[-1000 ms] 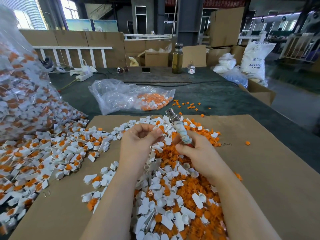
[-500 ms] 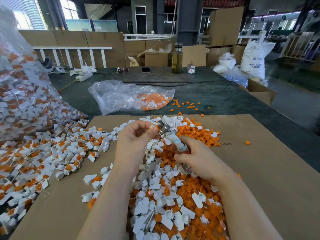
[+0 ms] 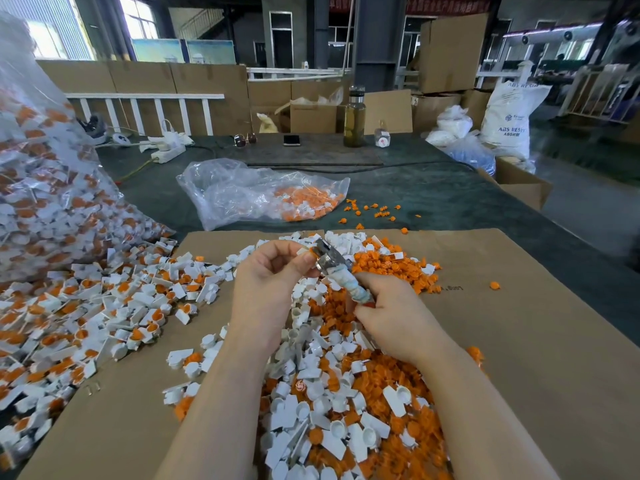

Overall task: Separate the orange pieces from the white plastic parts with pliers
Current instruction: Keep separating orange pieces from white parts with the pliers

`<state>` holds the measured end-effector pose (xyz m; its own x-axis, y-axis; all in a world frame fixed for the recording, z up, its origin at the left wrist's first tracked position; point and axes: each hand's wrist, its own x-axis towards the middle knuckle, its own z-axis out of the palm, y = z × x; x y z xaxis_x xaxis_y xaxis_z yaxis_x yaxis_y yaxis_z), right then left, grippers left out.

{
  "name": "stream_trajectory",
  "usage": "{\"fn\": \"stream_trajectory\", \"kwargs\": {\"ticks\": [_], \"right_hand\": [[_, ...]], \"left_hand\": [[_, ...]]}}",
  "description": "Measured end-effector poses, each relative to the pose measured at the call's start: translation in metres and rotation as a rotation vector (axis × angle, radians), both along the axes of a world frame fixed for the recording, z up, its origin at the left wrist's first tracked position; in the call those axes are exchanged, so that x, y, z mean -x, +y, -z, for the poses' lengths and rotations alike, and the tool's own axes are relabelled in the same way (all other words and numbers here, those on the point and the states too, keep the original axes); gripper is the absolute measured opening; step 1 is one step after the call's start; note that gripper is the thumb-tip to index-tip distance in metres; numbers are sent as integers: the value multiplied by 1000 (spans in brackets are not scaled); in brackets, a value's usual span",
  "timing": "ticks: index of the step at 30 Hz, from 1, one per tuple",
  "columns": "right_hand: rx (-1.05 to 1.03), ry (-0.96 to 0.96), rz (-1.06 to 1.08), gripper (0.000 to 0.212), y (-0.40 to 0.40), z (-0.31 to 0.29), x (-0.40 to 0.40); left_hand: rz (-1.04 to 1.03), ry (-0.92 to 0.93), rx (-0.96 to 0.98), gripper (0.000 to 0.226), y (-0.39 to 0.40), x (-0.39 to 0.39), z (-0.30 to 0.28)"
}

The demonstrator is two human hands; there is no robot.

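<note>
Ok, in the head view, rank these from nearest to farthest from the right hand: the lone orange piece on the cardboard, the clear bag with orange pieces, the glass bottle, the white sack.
From the right hand:
1. Lone orange piece, on the cardboard to its right.
2. Clear bag, ahead and left on the green table.
3. Glass bottle, at the table's far edge.
4. White sack, far right, beyond the table.

White sack (image 3: 509, 116): "ABS RESIN", "ABS". Cardboard sheet (image 3: 519, 341): small print, unreadable.

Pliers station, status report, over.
Right hand grips pliers. Left hand pinches a white part at their tip. Nothing in the way.
</note>
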<state>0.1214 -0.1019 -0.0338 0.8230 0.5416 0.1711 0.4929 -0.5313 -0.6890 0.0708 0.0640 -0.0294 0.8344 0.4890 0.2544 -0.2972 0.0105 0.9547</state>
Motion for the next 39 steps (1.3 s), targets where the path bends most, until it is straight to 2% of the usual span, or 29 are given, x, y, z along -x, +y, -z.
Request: {"fn": "stream_trajectory", "kwargs": {"ticks": [4,6,10,12,15,21,27,29,31,32,35,37,39], "right_hand": [[23,-45,15,15,1,2,0],[36,-63,23,13,3,5,0],[17,-101,87,8,5,9,-2],[-21,-106,139,10,3,11,-5],[-58,-126,221,15,1,12,-7],[-34,-146,332,11,0,13,-11],[-33,-143,365,9,1,13,-11],[-33,-141,370,8,1,13,-12],[-35,-134,374,7,1,14,-12],[-35,-133,378,7,1,14,-13],[-36,-134,387,6,1,15,-13],[-32,-136,386,6,1,15,-14],[-22,-144,387,6,1,15,-14]], "left_hand": [[18,24,8,8,2,0,0],[35,45,89,7,3,0,-2],[13,76,513,25,18,2,-5],[-75,53,743,21,33,6,-6],[-181,-63,1018,13,56,11,-8],[-264,-430,1473,16,82,25,0],[-280,-572,1563,28,90,24,6],[-252,-549,1507,31,92,22,8],[-216,-379,1307,33,87,20,5],[-211,-249,1137,35,82,19,1],[-191,190,442,30,59,15,-8],[-131,346,27,16,41,13,-9],[-47,431,-331,12,25,10,-6]]}}
